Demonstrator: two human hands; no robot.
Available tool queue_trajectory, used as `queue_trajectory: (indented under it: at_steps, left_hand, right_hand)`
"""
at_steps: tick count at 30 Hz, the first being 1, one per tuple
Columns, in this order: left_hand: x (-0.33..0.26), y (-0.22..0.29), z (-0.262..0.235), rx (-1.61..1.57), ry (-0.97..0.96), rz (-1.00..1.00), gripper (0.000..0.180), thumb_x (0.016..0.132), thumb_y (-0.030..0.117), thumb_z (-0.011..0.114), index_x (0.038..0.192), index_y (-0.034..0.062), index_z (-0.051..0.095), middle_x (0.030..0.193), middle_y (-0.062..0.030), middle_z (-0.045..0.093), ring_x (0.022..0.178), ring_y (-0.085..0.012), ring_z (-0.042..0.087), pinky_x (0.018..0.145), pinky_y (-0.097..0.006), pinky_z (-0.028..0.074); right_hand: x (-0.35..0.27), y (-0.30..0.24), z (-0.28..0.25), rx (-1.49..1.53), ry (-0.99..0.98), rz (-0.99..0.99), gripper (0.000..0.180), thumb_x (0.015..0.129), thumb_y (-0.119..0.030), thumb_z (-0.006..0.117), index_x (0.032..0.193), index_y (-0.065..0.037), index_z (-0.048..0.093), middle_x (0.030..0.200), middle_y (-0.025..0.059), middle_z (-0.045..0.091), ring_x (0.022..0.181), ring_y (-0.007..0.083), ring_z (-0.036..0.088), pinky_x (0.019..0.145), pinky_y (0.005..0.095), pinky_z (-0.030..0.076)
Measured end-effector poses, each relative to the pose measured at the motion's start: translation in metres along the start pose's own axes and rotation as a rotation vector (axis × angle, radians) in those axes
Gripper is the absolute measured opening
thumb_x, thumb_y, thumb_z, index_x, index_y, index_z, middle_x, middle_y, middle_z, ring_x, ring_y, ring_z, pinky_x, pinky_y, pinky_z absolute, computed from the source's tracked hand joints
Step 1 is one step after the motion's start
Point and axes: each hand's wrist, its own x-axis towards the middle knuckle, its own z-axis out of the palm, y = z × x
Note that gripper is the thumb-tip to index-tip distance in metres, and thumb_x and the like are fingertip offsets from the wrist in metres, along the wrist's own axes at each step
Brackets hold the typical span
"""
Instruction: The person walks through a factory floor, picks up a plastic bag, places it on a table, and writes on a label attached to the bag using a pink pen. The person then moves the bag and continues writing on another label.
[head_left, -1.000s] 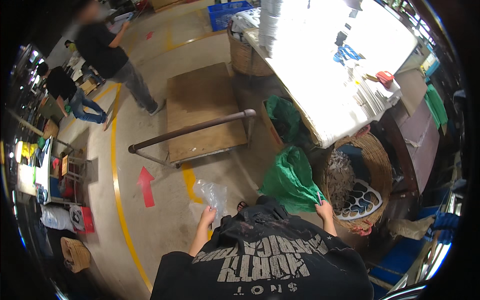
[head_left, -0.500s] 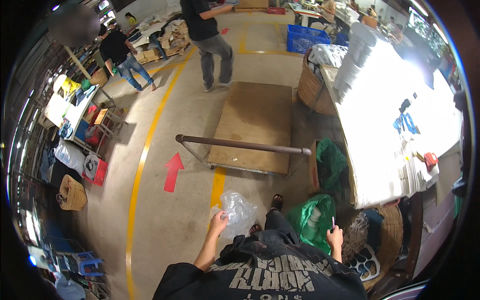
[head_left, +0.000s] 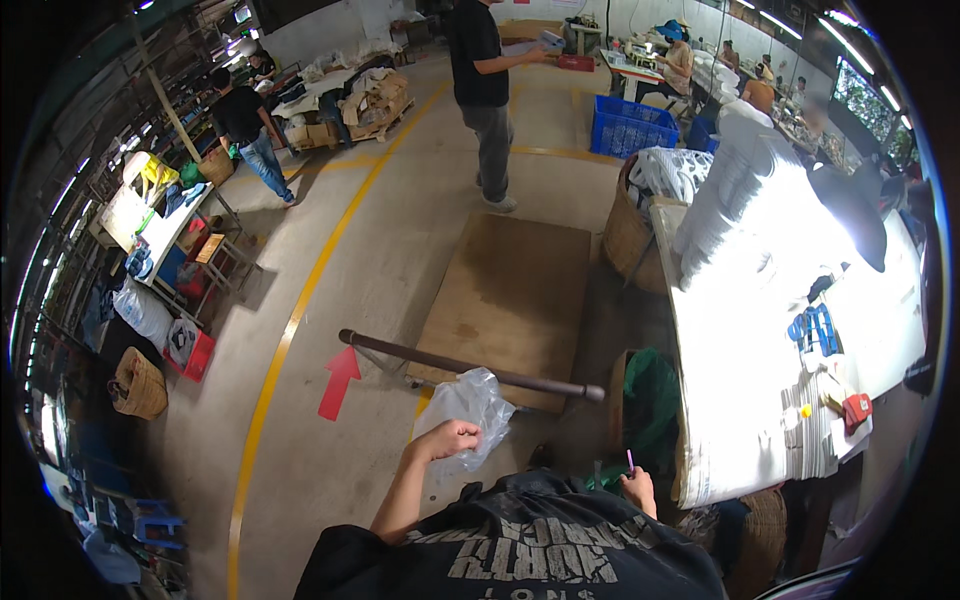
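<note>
My left hand (head_left: 450, 440) is closed on a crumpled clear plastic bag (head_left: 478, 405), which hangs in front of me. My right hand (head_left: 638, 488) grips a slim pink-purple stick (head_left: 631, 460), perhaps a pen; its lower part is hidden in the fingers. Beyond the bag stands a flat platform trolley (head_left: 505, 290) with a brown board, its dark push bar (head_left: 470, 366) on my side. Green netting or plastic (head_left: 650, 400) lines a box ahead of my right hand.
A table with white stacked sheets (head_left: 800, 440) stands close on my right, beside a wicker basket (head_left: 625, 230). One person (head_left: 483, 100) stands past the trolley; another (head_left: 245, 130) walks at far left. A blue crate (head_left: 632, 128) sits beyond the basket. Yellow lines (head_left: 300, 320) mark the floor.
The view has tilted up and I am nearer the trolley. My left hand and the bag sit higher, overlapping the push bar in view. The person beyond the trolley now faces right, holding papers.
</note>
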Motion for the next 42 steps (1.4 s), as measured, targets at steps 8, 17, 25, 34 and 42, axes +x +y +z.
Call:
queue_trajectory:
  at_steps: [8,17,25,34,42]
  left_hand:
    - [0.053,0.11,0.023,-0.829,0.389,0.324,0.021,0.088,0.011,0.059,0.104,0.0026,0.069,0.094,-0.0009,0.068,0.091,-0.0114,0.064,0.083,-0.027,0.052]
    - [0.124,0.194,0.059,-0.612,0.388,0.277,0.025,0.1,0.014,0.058,0.122,0.0057,0.067,0.111,0.0,0.068,0.082,-0.0055,0.055,0.074,-0.023,0.047]
    - [0.166,0.148,0.01,-0.537,0.282,0.26,0.031,0.103,0.009,0.051,0.132,0.0027,0.061,0.113,-0.0054,0.068,0.065,-0.0022,0.047,0.059,-0.02,0.045]
    - [0.213,0.055,-0.011,0.648,-0.023,-0.052,0.04,0.092,0.031,0.07,0.125,0.0084,0.07,0.112,-0.0222,0.071,0.104,-0.0394,0.069,0.094,-0.045,0.054]
    - [0.258,0.054,-0.019,0.615,-0.27,-0.406,0.039,0.096,0.037,0.065,0.123,0.0103,0.071,0.115,-0.02,0.074,0.111,-0.0377,0.069,0.098,-0.045,0.053]
  right_hand:
    - [0.021,-0.159,-0.122,0.904,-0.478,-0.526,0.061,0.092,-0.017,0.083,0.145,-0.004,0.057,0.128,0.0041,0.069,0.113,0.0186,0.066,0.094,0.034,0.052]
    - [-0.027,-0.255,-0.163,0.675,-0.293,-0.847,0.05,0.091,-0.009,0.073,0.138,-0.003,0.059,0.117,0.013,0.073,0.108,0.0169,0.068,0.09,0.032,0.053]
    - [-0.011,-0.079,-0.21,0.29,0.332,-0.18,0.023,0.082,-0.01,0.067,0.105,-0.01,0.074,0.087,0.0172,0.074,0.082,0.0363,0.072,0.073,0.0429,0.057]
    - [-0.066,0.029,-0.191,-0.187,-0.213,0.39,0.034,0.079,-0.027,0.071,0.111,-0.022,0.082,0.101,0.0104,0.079,0.096,0.0301,0.075,0.084,0.0408,0.059]
    - [-0.046,0.034,-0.167,0.078,-0.534,0.28,0.048,0.076,-0.028,0.074,0.121,-0.011,0.078,0.109,0.0109,0.08,0.101,0.0223,0.074,0.093,0.0351,0.055]
